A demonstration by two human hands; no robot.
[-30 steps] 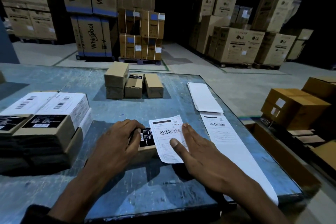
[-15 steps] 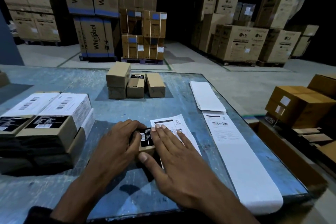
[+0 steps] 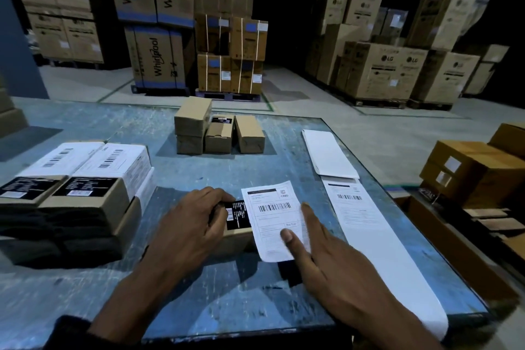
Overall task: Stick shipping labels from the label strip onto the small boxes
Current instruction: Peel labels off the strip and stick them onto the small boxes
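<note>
A small brown box (image 3: 237, 233) with a black sticker lies on the blue table (image 3: 227, 293) in front of me. My left hand (image 3: 196, 221) grips its left end with curled fingers. A white shipping label (image 3: 272, 216) with a barcode lies over the box's top and hangs past its right side. My right hand (image 3: 321, 258) presses flat on the label's lower right part, thumb on the paper. The label strip (image 3: 366, 230) runs along the table's right edge, with one printed label at its upper end.
A stack of labelled boxes (image 3: 85, 187) stands at the left. Several unlabelled small boxes (image 3: 218, 128) sit at the table's far middle. A blank white sheet (image 3: 326, 153) lies at the strip's far end. Cartons (image 3: 477, 170) stand right of the table; stacked warehouse cartons (image 3: 377, 71) behind.
My right hand slid from the label's left part over the box back to its lower right, uncovering the barcode. The left hand kept its grip on the box.
</note>
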